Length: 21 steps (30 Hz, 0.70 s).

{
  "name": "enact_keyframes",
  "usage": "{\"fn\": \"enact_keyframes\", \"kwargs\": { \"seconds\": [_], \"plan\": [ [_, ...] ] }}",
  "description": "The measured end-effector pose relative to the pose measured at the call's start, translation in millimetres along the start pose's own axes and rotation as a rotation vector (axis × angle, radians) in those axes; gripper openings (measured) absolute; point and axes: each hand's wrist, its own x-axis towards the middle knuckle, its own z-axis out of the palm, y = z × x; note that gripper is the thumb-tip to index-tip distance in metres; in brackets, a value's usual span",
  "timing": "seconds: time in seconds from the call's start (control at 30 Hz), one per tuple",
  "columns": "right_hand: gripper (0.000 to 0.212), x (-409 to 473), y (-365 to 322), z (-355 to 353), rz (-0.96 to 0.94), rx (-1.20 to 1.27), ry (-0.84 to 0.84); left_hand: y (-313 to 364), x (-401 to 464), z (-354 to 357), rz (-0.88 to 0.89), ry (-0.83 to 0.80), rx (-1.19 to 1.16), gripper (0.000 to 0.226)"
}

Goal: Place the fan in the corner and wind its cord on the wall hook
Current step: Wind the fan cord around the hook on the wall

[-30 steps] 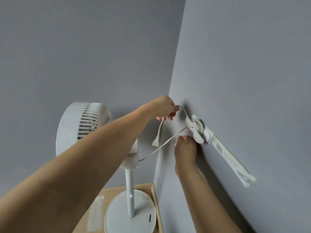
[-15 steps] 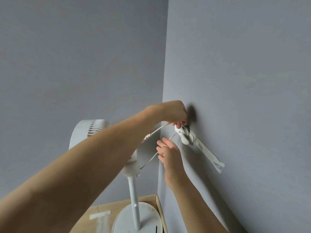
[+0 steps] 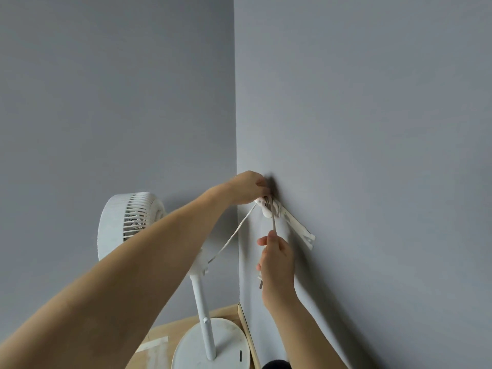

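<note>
White cord [image 3: 231, 237] coiled on hook [image 3: 269, 210]

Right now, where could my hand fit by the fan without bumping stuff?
Bare wall above the left hand and hook, and floor left of the fan base. Crowded: between fan pole and corner, where cord and right hand cross.

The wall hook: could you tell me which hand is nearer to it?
Left. The left hand is right at the wall hook, touching the wound cord; the right hand is below, apart, gripping the cord's hanging end.
</note>
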Motion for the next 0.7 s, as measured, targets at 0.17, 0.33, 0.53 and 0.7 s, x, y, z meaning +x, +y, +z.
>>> {"fn": "enact_keyframes", "kwargs": {
  "seconds": [0.17,0.33,0.53,0.7],
  "plan": [
    [0.037,1,8,-8,-0.019,-0.078,0.075,-6,2,10,-0.013,0.105,-0.072,0.023],
    [0.033,14,18,-11,-0.014,-0.137,0.096,-8,5,17,0.003,0.125,-0.092,0.025],
    [0.028,21,25,-4,-0.188,-0.311,0.082,-10,7,22,0.048,0.150,-0.046,0.026],
    [0.028,33,25,8,-0.337,-0.456,0.110,-11,8,18,0.088,0.132,-0.026,0.027]
  ]
}}
